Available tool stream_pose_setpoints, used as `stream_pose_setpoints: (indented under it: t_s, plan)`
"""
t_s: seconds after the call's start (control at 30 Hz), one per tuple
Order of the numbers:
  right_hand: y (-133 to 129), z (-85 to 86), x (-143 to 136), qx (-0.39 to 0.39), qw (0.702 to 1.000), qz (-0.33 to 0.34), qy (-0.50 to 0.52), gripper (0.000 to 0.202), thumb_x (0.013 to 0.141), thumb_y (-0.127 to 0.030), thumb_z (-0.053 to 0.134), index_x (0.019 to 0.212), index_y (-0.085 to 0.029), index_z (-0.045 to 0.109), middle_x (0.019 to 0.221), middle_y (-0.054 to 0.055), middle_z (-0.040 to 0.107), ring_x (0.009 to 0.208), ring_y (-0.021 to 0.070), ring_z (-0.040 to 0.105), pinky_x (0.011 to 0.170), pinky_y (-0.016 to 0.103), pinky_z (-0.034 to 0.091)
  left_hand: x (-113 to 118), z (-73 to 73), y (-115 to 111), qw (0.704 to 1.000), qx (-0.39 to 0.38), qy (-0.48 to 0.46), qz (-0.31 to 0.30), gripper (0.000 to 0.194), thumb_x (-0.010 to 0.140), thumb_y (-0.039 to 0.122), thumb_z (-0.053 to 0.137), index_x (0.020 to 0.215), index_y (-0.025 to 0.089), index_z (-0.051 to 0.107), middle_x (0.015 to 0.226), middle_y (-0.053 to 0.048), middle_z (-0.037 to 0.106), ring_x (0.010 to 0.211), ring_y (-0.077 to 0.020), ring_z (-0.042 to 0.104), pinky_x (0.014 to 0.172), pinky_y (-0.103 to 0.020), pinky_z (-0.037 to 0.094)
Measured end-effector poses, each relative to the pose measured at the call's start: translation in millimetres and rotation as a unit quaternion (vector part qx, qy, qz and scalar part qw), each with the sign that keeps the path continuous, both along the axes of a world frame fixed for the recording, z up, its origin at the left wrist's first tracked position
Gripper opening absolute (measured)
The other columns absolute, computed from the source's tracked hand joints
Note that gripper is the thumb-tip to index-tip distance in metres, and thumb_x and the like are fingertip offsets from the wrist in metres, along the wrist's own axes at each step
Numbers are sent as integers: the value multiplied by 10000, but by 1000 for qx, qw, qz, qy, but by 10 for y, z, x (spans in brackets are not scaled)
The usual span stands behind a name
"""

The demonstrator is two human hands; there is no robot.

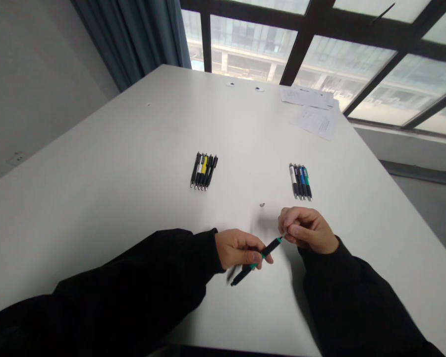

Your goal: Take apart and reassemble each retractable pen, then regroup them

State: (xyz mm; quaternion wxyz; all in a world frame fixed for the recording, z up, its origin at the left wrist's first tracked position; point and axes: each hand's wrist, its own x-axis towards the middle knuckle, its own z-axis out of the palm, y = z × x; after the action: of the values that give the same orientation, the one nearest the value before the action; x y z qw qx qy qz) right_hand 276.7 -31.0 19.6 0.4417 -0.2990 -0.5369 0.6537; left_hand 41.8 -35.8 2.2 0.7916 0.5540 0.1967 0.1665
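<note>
A black and green pen (270, 247) slants between the thumb and fingers of my left hand (242, 249), its thin tip pointing up to the right. Right at that tip, my right hand (307, 229) is closed in a pinch. Whatever sits between those fingertips is too small to make out; a thin bit shows between them and the pen. A small shiny piece (262, 205), like a pen's tip cone, lies on the white table (134, 198) just beyond my hands.
Several pens (204, 171) lie side by side left of centre, mostly black, one with yellow. Another row of pens (301, 182) lies beyond my right hand. Printed papers (314, 119) rest at the far right, near the window (252, 44). Two cable holes (259, 89) line the far edge.
</note>
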Motion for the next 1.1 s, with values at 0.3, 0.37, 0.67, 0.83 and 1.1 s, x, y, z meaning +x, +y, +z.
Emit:
stream_pose_setpoints:
  t_s: [0.3,0.37,0.67,0.83,1.1]
  plan:
    - [-6,28,-32,20,997,40,-64,127,755,-205,751,873,-174,718,697,13,579,549,88,513,481,216,376,3,-25,7,1000,-13,3,15,449,812,505,654,1048,126,702,782,-47,628,711,-114,554,663,-227,429]
    - [14,-19,-20,31,997,32,-66,291,737,-307,772,992,-181,711,732,26,588,577,108,521,480,228,386,6,-19,11,1000,-15,2,20,440,815,498,655,1049,128,702,796,-49,631,732,-119,564,689,-233,434]
    - [221,-74,-202,274,854,-135,-420,358,858,-288,624,1203,-192,621,1085,114,573,803,182,577,662,319,510,40,8,-10,998,-50,-5,45,435,790,501,681,1016,129,701,788,-41,623,720,-115,562,675,-230,433]
    - [236,-84,-221,294,854,-94,-418,158,894,-216,567,961,-181,706,917,91,645,855,200,606,779,352,500,40,20,-16,997,-60,0,45,456,771,511,696,1007,120,701,782,-44,623,708,-111,552,662,-223,427]
    - [99,-79,32,46,988,-135,-61,235,729,-237,782,947,-215,697,792,42,693,586,123,561,503,254,459,22,14,-17,997,-53,14,46,451,780,500,689,1012,113,701,778,-49,627,685,-110,554,658,-228,433]
